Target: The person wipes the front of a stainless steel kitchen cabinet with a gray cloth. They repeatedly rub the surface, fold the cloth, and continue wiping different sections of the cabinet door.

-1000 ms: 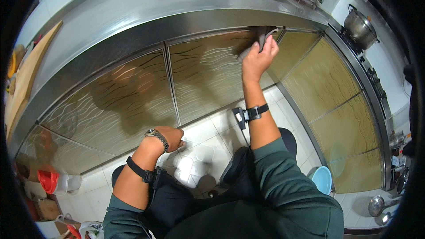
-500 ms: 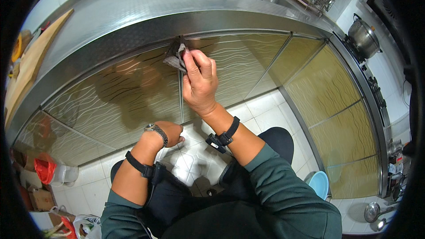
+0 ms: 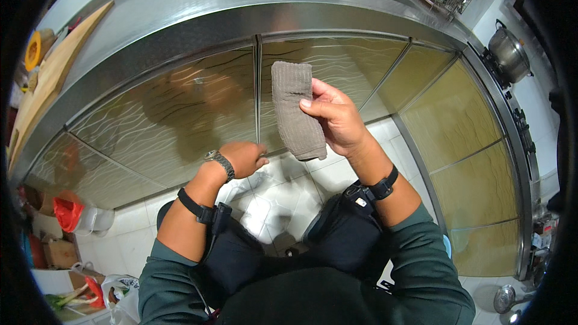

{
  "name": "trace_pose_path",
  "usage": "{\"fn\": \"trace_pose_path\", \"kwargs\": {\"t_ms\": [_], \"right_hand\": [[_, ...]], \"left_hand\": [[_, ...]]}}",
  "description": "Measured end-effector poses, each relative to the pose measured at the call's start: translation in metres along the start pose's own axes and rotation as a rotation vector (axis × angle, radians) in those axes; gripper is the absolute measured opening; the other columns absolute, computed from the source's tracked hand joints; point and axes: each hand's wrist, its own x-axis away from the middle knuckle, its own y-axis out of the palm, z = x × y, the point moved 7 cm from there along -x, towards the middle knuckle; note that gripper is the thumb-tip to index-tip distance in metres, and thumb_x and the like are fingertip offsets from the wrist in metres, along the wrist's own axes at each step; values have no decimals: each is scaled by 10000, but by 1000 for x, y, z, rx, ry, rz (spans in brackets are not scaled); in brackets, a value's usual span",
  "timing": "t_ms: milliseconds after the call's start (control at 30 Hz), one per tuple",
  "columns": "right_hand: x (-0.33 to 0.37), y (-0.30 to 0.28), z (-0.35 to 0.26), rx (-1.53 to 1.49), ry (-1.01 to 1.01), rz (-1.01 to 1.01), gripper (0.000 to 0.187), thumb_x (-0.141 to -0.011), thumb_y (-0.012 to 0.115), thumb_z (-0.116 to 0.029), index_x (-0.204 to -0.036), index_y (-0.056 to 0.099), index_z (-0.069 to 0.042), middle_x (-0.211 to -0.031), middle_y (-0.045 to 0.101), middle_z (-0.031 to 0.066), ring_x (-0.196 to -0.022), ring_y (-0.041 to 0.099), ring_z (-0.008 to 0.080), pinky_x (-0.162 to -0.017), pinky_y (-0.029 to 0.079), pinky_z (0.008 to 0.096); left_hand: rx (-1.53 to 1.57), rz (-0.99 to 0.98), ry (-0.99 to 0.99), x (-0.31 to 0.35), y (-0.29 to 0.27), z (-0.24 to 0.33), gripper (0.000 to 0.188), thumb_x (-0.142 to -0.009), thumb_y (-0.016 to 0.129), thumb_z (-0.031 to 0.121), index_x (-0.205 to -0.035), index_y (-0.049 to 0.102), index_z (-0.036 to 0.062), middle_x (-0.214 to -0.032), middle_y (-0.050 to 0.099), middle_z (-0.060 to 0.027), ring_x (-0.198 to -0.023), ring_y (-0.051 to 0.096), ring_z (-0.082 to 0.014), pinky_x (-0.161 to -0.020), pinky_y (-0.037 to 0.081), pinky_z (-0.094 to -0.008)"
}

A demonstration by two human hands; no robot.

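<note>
So the grey-brown cloth (image 3: 294, 110) was a folded, ribbed rectangle of towelling, hanging upright in front of the cabinet doors (image 3: 180, 120), pinched along its right edge by the right hand (image 3: 337, 121), thumb on the near face and fingers curled behind. The left hand (image 3: 242, 157) sat lower, closed loosely at the bottom edge of the doors near the centre seam; couldn't tell if it actually gripped anything. The doors were glossy bronze panels with a wavy line pattern, framed in brushed metal. Above ran a steel countertop (image 3: 180, 12), with a wooden board (image 3: 48, 78) at far left and a round steel pot (image 3: 509, 54) at right. White floor tiles (image 3: 277, 198) below.
</note>
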Motion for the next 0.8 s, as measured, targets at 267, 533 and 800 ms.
{"fn": "trace_pose_path", "kwargs": {"t_ms": [267, 533, 800], "right_hand": [[11, -21, 10, 814, -364, 228, 561, -1053, 826, -30, -1600, 703, 0, -1472, 698, 74, -1248, 717, 179, -1018, 603, 325], [25, -13, 28, 672, -213, 78, 742, -992, 931, -54, -1678, 649, -40, -1449, 659, 66, -968, 612, 55, -798, 535, 206], [29, -53, 26, 700, -7, 175, 417, -1060, 882, -95, -1451, 783, 12, -1281, 730, 39, -975, 632, 63, -831, 557, 259]], "left_hand": [[1360, 366, 139, -5, -26, 32, 638, -1234, 661, 554, -1644, 628, 67, -1434, 796, -114, -1260, 769, -205, -1083, 633, -412], [1928, 344, 76, -13, -20, 64, 441, -1289, 580, 377, -1663, 548, 146, -1568, 691, -76, -1415, 714, -241, -1195, 615, -497], [1954, 277, 306, -13, -34, 82, 510, -1278, 553, 275, -1749, 470, 96, -1708, 626, -139, -1581, 637, -319, -1349, 515, -582]]}}
